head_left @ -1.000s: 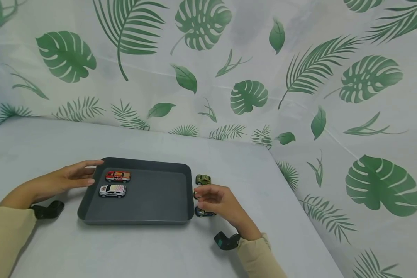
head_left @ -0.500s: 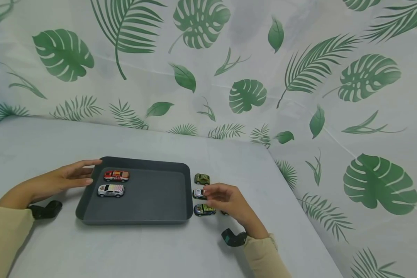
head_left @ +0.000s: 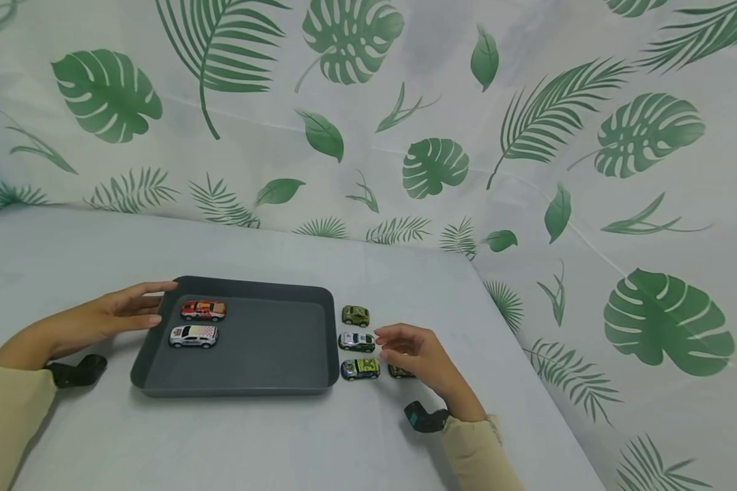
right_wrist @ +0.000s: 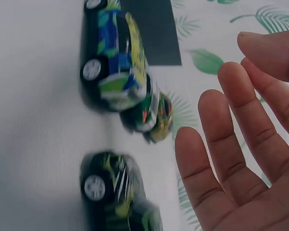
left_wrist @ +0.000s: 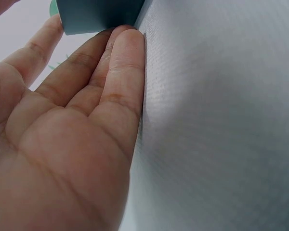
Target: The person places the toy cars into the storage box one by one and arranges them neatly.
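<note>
Leafy backdrop (head_left: 356,102), left fingers (head_left: 142,290) against gray tray (head_left: 276,341), two toy cars (head_left: 203,310) inside

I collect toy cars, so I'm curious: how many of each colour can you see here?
Mostly red car: 1
Mostly white car: 1
Camouflage-green car: 1
Silver-and-green car: 1
Blue-and-yellow car: 1
Dark patterned car, partly behind the right hand in the head view: 1
Total in sight: 6

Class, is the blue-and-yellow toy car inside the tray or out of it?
Out: the head view shows the blue-and-yellow car on the white surface beside the grey tray, beyond its rim.
</note>
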Demonstrator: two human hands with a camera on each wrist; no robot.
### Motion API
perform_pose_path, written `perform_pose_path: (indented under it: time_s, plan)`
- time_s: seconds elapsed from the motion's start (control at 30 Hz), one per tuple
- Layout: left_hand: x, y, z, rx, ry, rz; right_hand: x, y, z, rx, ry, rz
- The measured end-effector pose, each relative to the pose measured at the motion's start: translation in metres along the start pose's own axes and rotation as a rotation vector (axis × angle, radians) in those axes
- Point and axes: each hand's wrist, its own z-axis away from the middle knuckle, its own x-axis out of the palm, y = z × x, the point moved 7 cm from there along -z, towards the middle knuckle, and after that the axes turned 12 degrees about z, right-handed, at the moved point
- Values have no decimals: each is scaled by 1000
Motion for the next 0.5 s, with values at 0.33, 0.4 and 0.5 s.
perform_pose_path:
  time_s: [0.33,0.4,0.5]
  plan:
    - [0,1,-1,-6,3,0,-11,11,6,-26,24,97]
    - [1,1,-1,-5,2,2,-13,13,7,-22,19,104]
    - [1,1,-1,-4,0,6,-15,17,7,-7,9,128]
